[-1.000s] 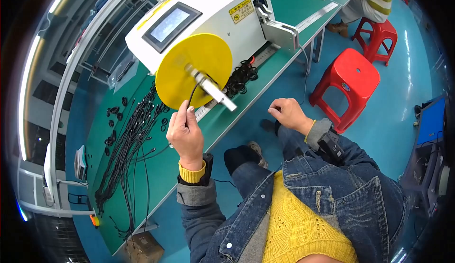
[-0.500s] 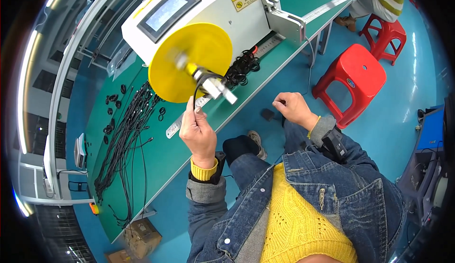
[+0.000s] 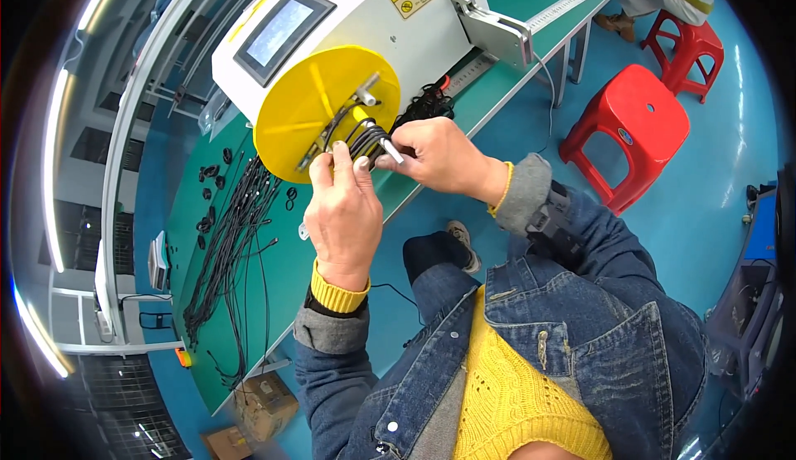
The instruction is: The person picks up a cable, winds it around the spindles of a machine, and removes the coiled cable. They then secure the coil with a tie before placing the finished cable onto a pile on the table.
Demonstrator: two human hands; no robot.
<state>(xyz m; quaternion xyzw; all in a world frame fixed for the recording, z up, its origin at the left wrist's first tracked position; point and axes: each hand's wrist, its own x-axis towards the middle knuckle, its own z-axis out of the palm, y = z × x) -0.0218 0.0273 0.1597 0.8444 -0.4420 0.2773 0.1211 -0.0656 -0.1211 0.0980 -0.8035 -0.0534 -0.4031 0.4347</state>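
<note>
Green tabletop (image 3: pixel 290 269) runs beneath a yellow disc (image 3: pixel 286 128), which faces the person. Nearest, at the disc's front, a black cable coil (image 3: pixel 365 141) is wound around a pale post (image 3: pixel 395 154) that juts toward the person, slanting down to the right. Both hands are about equally near it: the left hand (image 3: pixel 342 215) lies below and left of the post, fingertips narrowed onto the coil's lower side; the right hand (image 3: pixel 448 157) comes from the right, fingers curled beside the post's tip, though I cannot tell whether they grip. Loose cables (image 3: pixel 232 249) lie left of and below the disc. Under the tabletop, below the disc, sits a cardboard box (image 3: pixel 267 406), contents unclear. Behind the disc stands a white machine (image 3: pixel 365 33); far right of it, red stools (image 3: pixel 643 120).
</note>
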